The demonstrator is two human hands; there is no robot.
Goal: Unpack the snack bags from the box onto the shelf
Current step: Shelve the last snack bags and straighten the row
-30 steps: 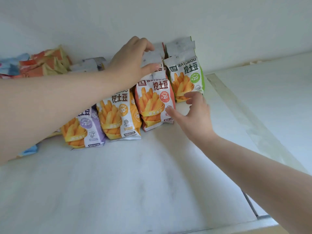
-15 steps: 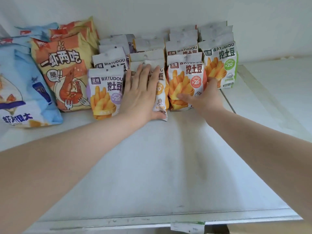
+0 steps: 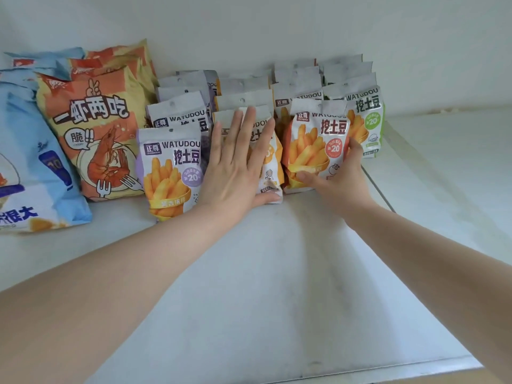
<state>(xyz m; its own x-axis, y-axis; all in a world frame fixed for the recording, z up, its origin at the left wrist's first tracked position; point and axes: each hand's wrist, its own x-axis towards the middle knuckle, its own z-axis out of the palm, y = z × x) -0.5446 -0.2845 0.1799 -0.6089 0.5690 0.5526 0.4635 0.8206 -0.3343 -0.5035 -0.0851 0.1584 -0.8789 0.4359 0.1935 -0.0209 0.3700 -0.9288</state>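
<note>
Rows of small WATUDOU fries bags stand on the white shelf (image 3: 277,286). My left hand (image 3: 238,164) presses flat, fingers straight, on the front yellow bag (image 3: 270,173) in the middle row. My right hand (image 3: 336,178) grips the lower right corner of the red-orange bag (image 3: 313,145), thumb across its front and fingers behind its right side. A purple bag (image 3: 169,167) stands at the front left and a green bag (image 3: 367,120) at the right. No box is in view.
Large orange shrimp-cracker bags (image 3: 94,128) and blue snack bags (image 3: 30,167) lean against the wall at the left. The shelf's metal front edge (image 3: 360,368) runs along the bottom. A seam (image 3: 388,195) separates a further shelf panel on the right.
Since a second ago my left hand came down from the bag tops to lie flat on the yellow bag. My right hand closed on the red-orange bag. The view tilted down.
</note>
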